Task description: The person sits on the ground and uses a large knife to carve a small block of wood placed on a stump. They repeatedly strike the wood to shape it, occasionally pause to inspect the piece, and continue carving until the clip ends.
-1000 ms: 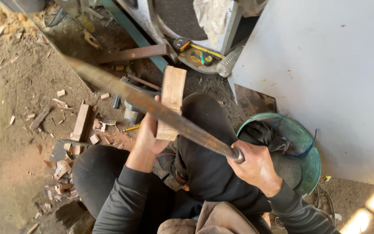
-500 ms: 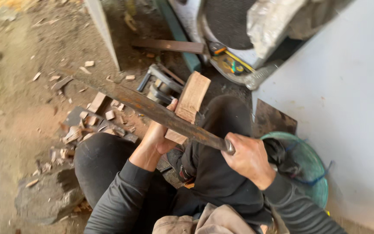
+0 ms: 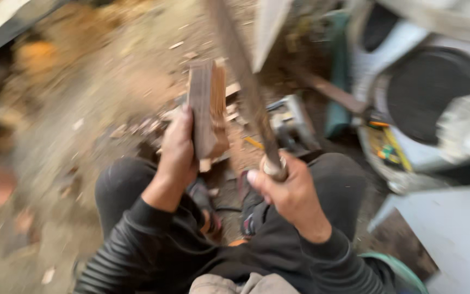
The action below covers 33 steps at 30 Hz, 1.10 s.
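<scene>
Wooden block [image 3: 208, 109] upright, long axis running near to far, gripped at its lower left side by closed left hand [image 3: 178, 147]; just right of it, long dark blade [image 3: 243, 81] raised, handle enclosed by closed right hand [image 3: 286, 190], blade roughly parallel to block.

The left hand [image 3: 178, 147] is stretched out in front of the body, with the arm nearly straight. Its fingers are curled tight around something it holds upright, and the back of the hand faces up at us. The right hand [image 3: 284, 188] is closer to the body and a bit lower. It is closed in a fist, gripping something long that points up and away. The thumb lies along the top. Both arms wear dark ribbed sleeves down to the wrists. The knees are bent, one under each hand.
</scene>
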Each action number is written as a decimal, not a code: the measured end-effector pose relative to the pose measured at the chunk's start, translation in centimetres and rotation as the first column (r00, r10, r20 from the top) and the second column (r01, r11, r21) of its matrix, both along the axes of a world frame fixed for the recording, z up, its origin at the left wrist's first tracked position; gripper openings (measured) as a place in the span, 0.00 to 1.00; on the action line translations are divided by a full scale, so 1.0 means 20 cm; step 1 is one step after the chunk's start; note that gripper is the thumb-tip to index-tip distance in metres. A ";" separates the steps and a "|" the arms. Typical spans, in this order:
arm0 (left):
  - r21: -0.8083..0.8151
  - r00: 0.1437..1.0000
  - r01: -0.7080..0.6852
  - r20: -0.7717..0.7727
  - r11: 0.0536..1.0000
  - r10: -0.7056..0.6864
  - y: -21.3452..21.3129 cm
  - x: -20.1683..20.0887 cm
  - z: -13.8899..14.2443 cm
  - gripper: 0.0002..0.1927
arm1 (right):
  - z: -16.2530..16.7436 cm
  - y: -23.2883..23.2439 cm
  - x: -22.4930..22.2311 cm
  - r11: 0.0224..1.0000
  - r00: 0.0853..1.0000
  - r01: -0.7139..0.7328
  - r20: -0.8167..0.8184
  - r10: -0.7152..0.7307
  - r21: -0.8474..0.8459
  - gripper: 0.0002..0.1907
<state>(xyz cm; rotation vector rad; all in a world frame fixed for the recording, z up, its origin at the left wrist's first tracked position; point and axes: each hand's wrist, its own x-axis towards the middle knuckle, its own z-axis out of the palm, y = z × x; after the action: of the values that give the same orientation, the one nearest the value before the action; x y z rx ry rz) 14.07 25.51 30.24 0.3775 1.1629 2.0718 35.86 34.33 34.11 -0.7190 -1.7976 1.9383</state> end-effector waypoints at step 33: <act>-0.684 0.638 -0.338 0.339 0.647 0.692 -1.43 -1.56 -1.39 0.23 | -1.27 -0.80 -1.59 0.775 0.696 -0.629 0.397 0.598 -0.065 0.08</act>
<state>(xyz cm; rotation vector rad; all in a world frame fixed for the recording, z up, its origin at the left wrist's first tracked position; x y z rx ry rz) -17.15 -3.18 2.45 -0.9769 1.5224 1.9319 4.05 18.26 8.61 -0.5466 -2.6252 2.2166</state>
